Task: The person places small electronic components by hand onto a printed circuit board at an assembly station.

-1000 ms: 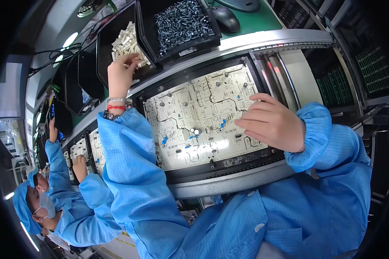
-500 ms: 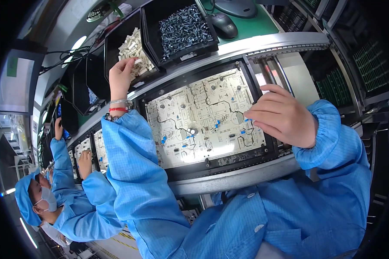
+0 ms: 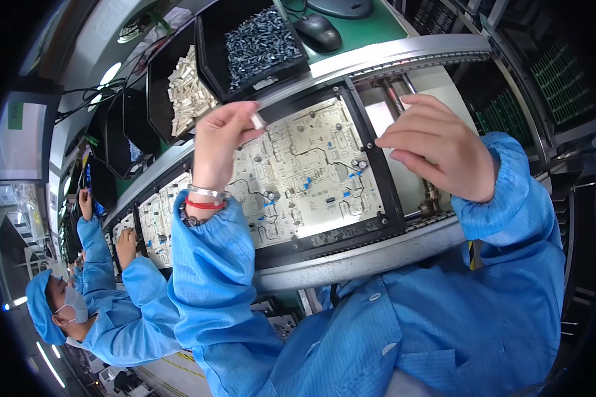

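Above the circuit board [image 3: 311,178] open room lies between both hands; parts bins [image 3: 245,53] wall the far edge.

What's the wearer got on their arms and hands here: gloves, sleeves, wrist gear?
No gloves: both the left hand and right hand are bare. Both arms wear bright blue smock sleeves with gathered elastic cuffs. The left wrist carries a metallic wrist band and a red band.

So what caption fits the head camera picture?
Left hand pinches a small white part above a pale circuit board; right hand hovers nearby.
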